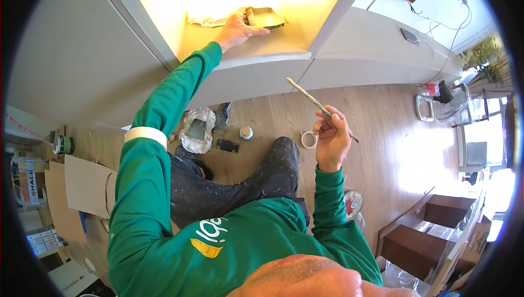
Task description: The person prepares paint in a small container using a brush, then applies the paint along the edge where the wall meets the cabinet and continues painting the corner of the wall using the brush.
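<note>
My left hand (239, 30) reaches into a brightly lit cabinet niche (300, 40). Its fingers curl over the near left side of a small shallow tray (268, 18), with the thumb along the front edge. Crumpled pale paper (204, 20) lies on the shelf to the left of this hand; glare washes out the back of the niche. In front of my body, my right hand (334, 136) is closed around a thin paint-smeared stick (307, 94). The stick slants up to the left, clear of the cabinet, and its darker lower end pokes out below the fingers.
On the wooden floor sit a plastic-wrapped tray (197, 129), a small jar (246, 133), a tape roll (309, 140) and a round tub (352, 203). Cardboard sheets (87, 182) stand at left, brown boxes (415, 245) at lower right. A phone (409, 36) rests on the right-hand ledge near loose wires.
</note>
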The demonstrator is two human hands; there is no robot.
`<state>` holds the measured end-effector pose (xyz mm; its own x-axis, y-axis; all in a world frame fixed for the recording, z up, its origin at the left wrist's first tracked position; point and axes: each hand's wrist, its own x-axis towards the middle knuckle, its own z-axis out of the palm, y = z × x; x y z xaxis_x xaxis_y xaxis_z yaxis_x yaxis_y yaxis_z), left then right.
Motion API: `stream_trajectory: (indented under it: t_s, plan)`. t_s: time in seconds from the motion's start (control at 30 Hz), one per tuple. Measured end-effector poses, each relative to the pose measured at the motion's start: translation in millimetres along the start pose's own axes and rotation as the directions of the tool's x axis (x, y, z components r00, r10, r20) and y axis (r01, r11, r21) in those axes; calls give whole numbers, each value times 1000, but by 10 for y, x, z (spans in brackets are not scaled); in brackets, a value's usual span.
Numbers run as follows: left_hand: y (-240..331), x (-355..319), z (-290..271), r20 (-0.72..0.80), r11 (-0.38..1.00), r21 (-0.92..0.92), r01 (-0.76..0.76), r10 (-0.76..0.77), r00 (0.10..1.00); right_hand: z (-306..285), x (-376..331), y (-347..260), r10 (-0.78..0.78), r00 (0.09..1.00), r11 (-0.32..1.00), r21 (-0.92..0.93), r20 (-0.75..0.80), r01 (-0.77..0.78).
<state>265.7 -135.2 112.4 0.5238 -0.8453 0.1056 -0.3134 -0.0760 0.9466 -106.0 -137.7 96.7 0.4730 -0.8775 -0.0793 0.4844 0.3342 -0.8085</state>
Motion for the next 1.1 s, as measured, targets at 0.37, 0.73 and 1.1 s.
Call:
stream_trajectory:
  t_s: [0.37, 0.73, 1.1]
  plan:
    - [-42, 9, -70, -48, 892, 440, -100, 134, 990, 512, 176, 784, -382, 833, 661, -512, 401, 549]
    - [429, -1308, -463, -320, 899, 332, -287, 393, 862, 632, 278, 1025, -398, 803, 660, -469, 444, 586]
    - [-187, -3097, -978, -551, 930, 334, 152, 62, 832, 492, 280, 904, -393, 839, 688, -486, 376, 540]
